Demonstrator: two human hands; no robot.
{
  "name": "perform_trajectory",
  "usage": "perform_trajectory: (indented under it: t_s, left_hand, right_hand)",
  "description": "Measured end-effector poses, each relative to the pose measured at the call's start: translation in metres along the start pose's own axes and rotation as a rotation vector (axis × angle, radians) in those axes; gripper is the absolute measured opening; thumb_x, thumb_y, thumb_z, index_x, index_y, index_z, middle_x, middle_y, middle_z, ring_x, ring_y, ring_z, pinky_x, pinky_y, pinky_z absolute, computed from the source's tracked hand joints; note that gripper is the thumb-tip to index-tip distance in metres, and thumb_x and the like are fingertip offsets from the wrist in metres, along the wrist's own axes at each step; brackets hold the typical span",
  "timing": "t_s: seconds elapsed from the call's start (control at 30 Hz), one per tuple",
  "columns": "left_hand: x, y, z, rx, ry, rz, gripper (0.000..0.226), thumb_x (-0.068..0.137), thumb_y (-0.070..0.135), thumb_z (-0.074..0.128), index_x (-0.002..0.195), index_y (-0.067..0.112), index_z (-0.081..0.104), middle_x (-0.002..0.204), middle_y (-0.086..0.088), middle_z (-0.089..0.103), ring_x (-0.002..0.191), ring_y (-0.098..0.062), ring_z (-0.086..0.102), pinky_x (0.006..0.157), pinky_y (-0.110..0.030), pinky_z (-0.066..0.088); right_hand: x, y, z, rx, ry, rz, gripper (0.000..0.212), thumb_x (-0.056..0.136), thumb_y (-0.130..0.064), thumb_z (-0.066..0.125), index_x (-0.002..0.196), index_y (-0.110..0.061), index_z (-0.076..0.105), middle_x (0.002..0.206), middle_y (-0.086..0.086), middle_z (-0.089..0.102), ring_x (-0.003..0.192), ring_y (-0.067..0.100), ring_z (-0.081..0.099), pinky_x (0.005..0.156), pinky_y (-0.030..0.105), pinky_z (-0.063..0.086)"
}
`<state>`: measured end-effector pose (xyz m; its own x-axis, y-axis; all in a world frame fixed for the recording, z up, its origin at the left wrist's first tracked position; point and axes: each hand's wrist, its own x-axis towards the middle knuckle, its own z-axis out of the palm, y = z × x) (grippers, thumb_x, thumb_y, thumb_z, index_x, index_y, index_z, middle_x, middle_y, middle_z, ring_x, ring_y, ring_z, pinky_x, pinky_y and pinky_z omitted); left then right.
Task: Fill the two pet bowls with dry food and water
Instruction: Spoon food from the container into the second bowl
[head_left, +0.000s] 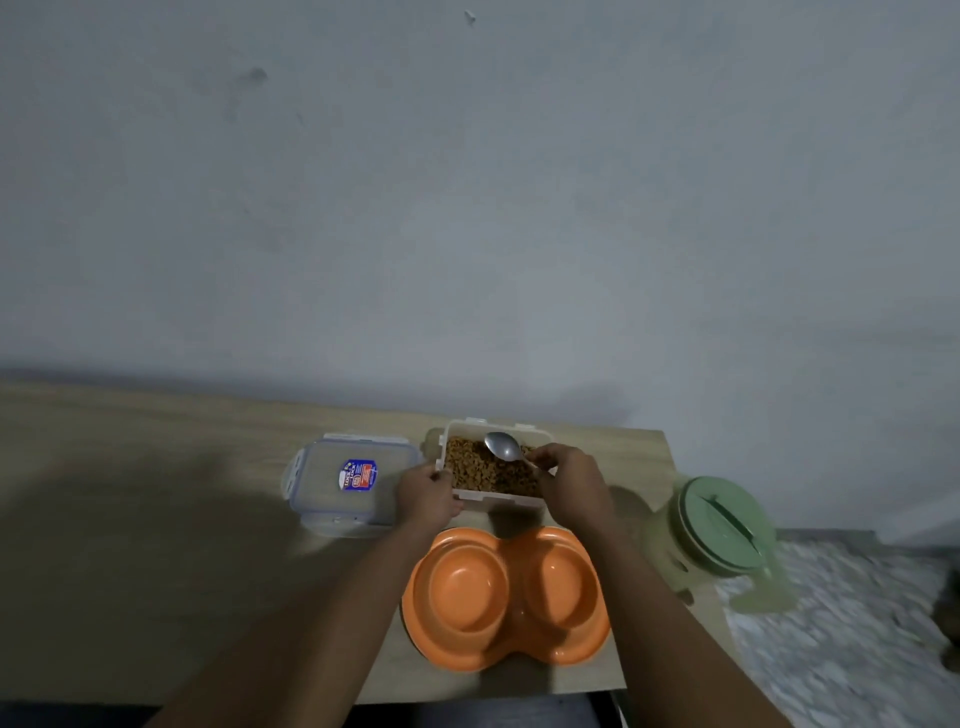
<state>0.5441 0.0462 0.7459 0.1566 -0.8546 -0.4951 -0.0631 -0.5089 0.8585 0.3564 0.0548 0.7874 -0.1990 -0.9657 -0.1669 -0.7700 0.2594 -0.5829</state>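
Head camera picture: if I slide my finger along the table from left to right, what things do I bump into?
Clear lid → left hand → food box with spoon → right hand → green-lidded jug. The orange double bowl sits nearer, below the box.

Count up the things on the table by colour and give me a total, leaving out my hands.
Orange: 1, the double pet bowl
Clear plastic: 2, the food container and its lid
Silver: 1, the spoon
Green: 1, the jug
Total: 5
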Motion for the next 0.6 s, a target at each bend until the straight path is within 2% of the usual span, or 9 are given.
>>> perform_trajectory:
  t_s: [0.07, 0.13, 0.27, 0.33, 0.43, 0.6]
  left_hand:
    - [0.004, -0.003, 0.000, -0.001, -0.021, -0.013, 0.013, 0.101, 0.009, 0.051, 0.100, 0.006, 0.064, 0.091, -0.023, 0.069, 0.074, -0.035, 0.072, 0.057, -0.029, 0.059]
    - [0.005, -0.006, -0.001, -0.010, -0.047, -0.026, 0.014, 0.103, 0.011, 0.050, 0.106, 0.008, 0.063, 0.095, -0.023, 0.069, 0.073, -0.032, 0.072, 0.057, -0.028, 0.059]
    - [0.005, -0.008, -0.004, -0.030, -0.087, -0.048, 0.018, 0.106, 0.015, 0.044, 0.115, 0.012, 0.059, 0.105, -0.021, 0.069, 0.080, -0.030, 0.073, 0.073, -0.036, 0.062]
    - [0.005, -0.009, -0.004, -0.026, -0.100, -0.049, 0.021, 0.106, 0.015, 0.042, 0.117, 0.009, 0.059, 0.106, -0.020, 0.069, 0.080, -0.028, 0.073, 0.071, -0.032, 0.061]
    - [0.007, -0.010, -0.005, -0.004, -0.109, -0.044, 0.027, 0.106, 0.015, 0.041, 0.124, 0.004, 0.058, 0.111, -0.021, 0.069, 0.079, -0.025, 0.073, 0.067, -0.027, 0.061]
    - [0.006, -0.010, -0.004, 0.002, -0.080, -0.047, 0.029, 0.106, 0.015, 0.042, 0.128, 0.004, 0.058, 0.112, -0.020, 0.069, 0.076, -0.021, 0.073, 0.064, -0.025, 0.061]
  right_hand:
    - [0.001, -0.001, 0.001, -0.062, 0.025, 0.028, 0.022, 0.090, -0.020, 0.060, 0.107, -0.024, 0.074, 0.103, 0.004, 0.075, 0.094, 0.026, 0.069, 0.079, 0.042, 0.058]
    - [0.004, -0.002, 0.003, -0.173, 0.017, 0.028, 0.024, 0.086, -0.015, 0.054, 0.102, -0.019, 0.071, 0.097, 0.009, 0.072, 0.087, 0.030, 0.068, 0.074, 0.043, 0.059]
    - [0.006, -0.001, 0.004, -0.414, 0.054, 0.030, 0.031, 0.089, -0.004, 0.048, 0.108, -0.018, 0.069, 0.107, 0.007, 0.067, 0.098, 0.030, 0.067, 0.077, 0.035, 0.055]
    - [0.007, -0.001, 0.004, -0.464, 0.103, 0.013, 0.032, 0.092, -0.003, 0.048, 0.110, -0.019, 0.070, 0.109, 0.005, 0.064, 0.098, 0.029, 0.067, 0.076, 0.035, 0.053]
    - [0.005, -0.002, 0.013, -0.476, 0.091, -0.048, 0.032, 0.092, -0.002, 0.048, 0.108, -0.017, 0.071, 0.107, 0.005, 0.058, 0.091, 0.031, 0.067, 0.072, 0.038, 0.056]
    - [0.002, -0.009, 0.022, -0.318, -0.022, -0.021, 0.036, 0.088, -0.008, 0.048, 0.107, -0.025, 0.074, 0.102, 0.006, 0.070, 0.095, 0.030, 0.068, 0.072, 0.033, 0.054]
